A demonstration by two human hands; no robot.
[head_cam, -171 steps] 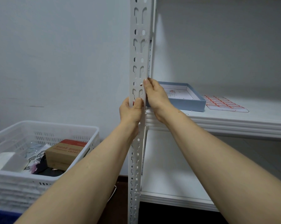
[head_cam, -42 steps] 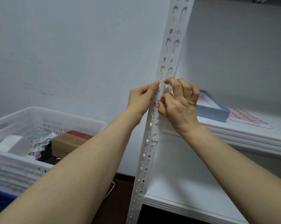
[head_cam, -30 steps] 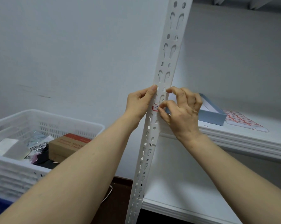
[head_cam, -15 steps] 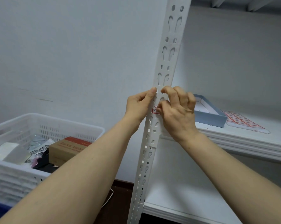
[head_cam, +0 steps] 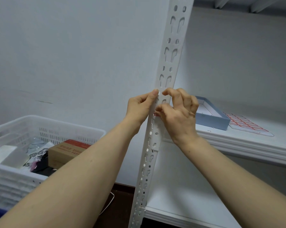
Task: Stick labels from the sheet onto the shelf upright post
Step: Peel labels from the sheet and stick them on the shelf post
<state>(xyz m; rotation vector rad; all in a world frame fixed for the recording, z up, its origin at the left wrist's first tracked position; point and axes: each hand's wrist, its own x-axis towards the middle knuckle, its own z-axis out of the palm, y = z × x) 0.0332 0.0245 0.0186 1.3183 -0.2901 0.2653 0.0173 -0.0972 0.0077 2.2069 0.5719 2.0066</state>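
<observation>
Left hand (head_cam: 139,109) grips the post (head_cam: 170,60) mid-height, right hand (head_cam: 178,116) pinches a label (head_cam: 156,114) against it, so that stretch is blocked; post face above is open. Blue box (head_cam: 211,120) sits on the shelf (head_cam: 237,145) between post and label sheet (head_cam: 247,125); basket (head_cam: 56,127) fills low left.

Only one view is provided. The camera sits on the person's head and faces forward and slightly down along both forearms. The shelf upright post (head_cam: 170,63) stands near, at centre, leaning in frame and cut off at top and bottom. The left hand (head_cam: 139,107) and right hand (head_cam: 178,112) meet on it at mid-frame. The basket (head_cam: 48,122) lies near left, the shelf (head_cam: 254,145) right, and the wall (head_cam: 73,55) far behind.
</observation>
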